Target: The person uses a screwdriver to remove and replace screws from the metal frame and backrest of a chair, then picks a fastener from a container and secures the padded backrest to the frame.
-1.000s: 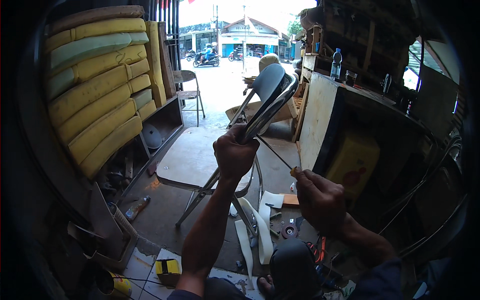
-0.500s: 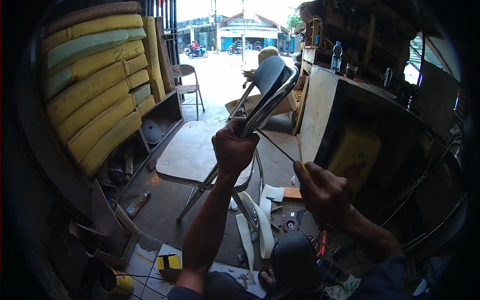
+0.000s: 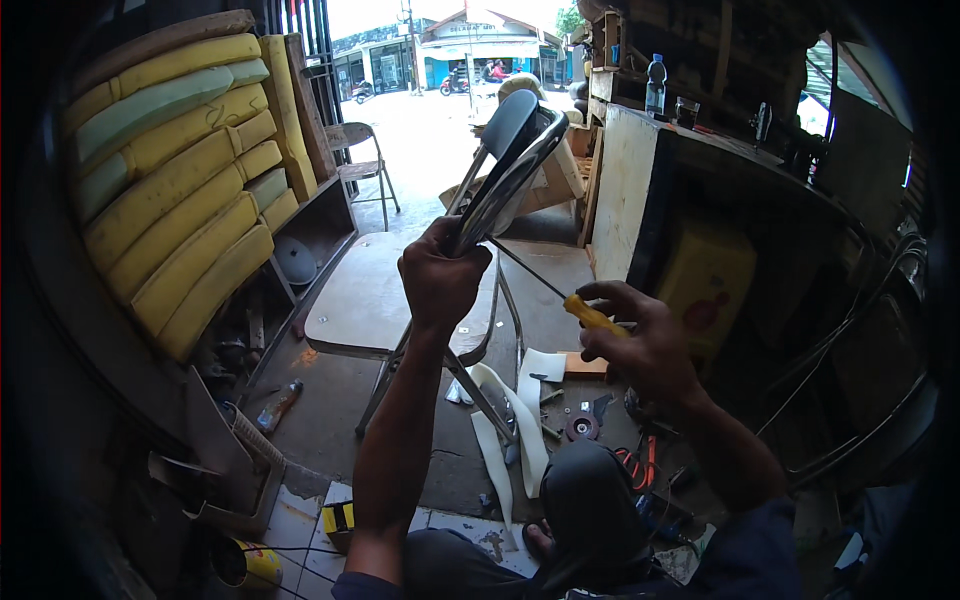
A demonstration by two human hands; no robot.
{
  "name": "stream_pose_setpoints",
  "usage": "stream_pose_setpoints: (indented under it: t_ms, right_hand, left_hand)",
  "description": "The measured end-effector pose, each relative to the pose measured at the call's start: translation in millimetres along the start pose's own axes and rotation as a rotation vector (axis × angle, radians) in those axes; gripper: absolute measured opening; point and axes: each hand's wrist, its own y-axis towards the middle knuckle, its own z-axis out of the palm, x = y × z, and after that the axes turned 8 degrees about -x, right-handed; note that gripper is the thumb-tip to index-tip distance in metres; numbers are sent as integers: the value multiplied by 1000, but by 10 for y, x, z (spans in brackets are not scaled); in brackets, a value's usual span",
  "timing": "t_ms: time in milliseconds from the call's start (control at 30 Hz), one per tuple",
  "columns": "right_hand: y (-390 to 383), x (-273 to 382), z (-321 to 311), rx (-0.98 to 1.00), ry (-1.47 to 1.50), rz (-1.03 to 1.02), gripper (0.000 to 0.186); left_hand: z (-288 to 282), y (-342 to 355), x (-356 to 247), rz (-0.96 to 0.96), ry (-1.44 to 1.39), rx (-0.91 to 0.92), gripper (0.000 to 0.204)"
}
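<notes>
Fingers [image 3: 430,265] of left hand [image 3: 440,285] wrapped round the folding chair frame [image 3: 480,205]; right hand [image 3: 640,345] gripping the screwdriver [image 3: 560,298], now lower, tip nearer the frame.

Upholstery workshop — stacked foam cushions [image 3: 170,190], floor-strewn tools [image 3: 600,430]

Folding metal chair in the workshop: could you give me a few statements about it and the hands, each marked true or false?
1. The left hand grips the folding metal chair by its shiny backrest frame. True.
2. The right hand holds a hammer. False: it holds a yellow-handled screwdriver.
3. The chair's flat seat board is bare of padding. True.
4. The yellow foam cushions are stacked on the person's right. False: they are on the left.
</notes>
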Motion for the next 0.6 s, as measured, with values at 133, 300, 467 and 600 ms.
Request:
stream_pose_setpoints:
  t_ms: [133, 300, 467, 600]
  right_hand:
    - [-65, -136, 66, -130, -336, -299, 38]
    - [107, 100, -96, 143, 545, 600, 42]
    - [14, -96, 36, 0, 23, -8, 36]
    - [-87, -200, 70, -231, -570, -603, 31]
  left_hand:
    - [60, -21, -18, -15, -51, -11, 27]
    - [16, 8, -20, -28, -39, 0, 26]
    - [-9, 43, 7, 44, -29, 6, 26]
    - [38, -4, -12, -5, -46, 18, 27]
